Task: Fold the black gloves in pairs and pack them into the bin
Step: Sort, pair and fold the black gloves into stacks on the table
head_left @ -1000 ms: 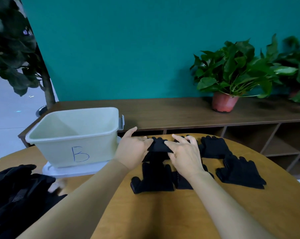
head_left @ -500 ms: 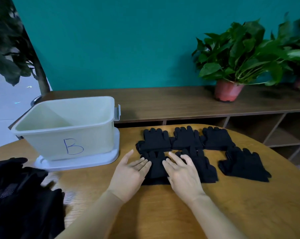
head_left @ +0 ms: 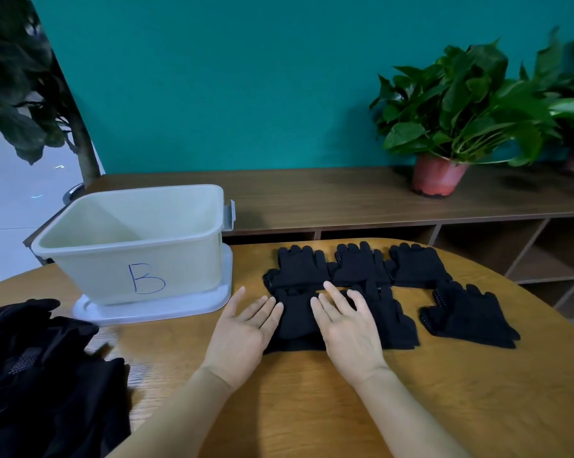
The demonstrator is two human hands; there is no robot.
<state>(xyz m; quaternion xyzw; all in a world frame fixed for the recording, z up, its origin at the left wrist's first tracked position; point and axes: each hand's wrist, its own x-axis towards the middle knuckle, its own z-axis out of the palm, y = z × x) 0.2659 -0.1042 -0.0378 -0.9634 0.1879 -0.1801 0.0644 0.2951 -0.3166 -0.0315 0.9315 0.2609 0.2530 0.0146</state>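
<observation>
while both palms face down on the table [head_left: 312,408], status: the hands frame one black glove stack.
left hand [head_left: 242,328]: flat, fingers [head_left: 265,309] straight and slightly apart, tips touching the left edge of the near glove stack [head_left: 295,322]; thumb out to the left over bare wood; grips nothing.
right hand [head_left: 348,332]: flat, fingers [head_left: 335,297] straight and spread, lying over the right part of the same stack; grips nothing.
near glove stack: black, flat on the table between the two hands, glove fingers pointing away from the person; one glove or two laid together, cannot tell.
back row: three black gloves side by side near the far table edge: left glove [head_left: 300,269], middle glove [head_left: 360,267], right glove [head_left: 414,266]; fingers point away, neighbours touching or overlapping.
front glove [head_left: 391,320]: just right of the right hand, flat on the table.
outer glove [head_left: 470,320]: furthest right, tilted, apart from the front glove, white grip dots along its left edge.
bin [head_left: 97,272]: pale green, open top, blue handwritten "b" on the near wall; stands on a pale grey lid [head_left: 212,300], left of the gloves and not touching them.
black pile [head_left: 41,375]: loose dark fabric at the near-left table edge, blurred.
background: wooden shelf unit [head_left: 312,196] behind the table, potted plant [head_left: 437,175] on it, teal wall [head_left: 246,77].
</observation>
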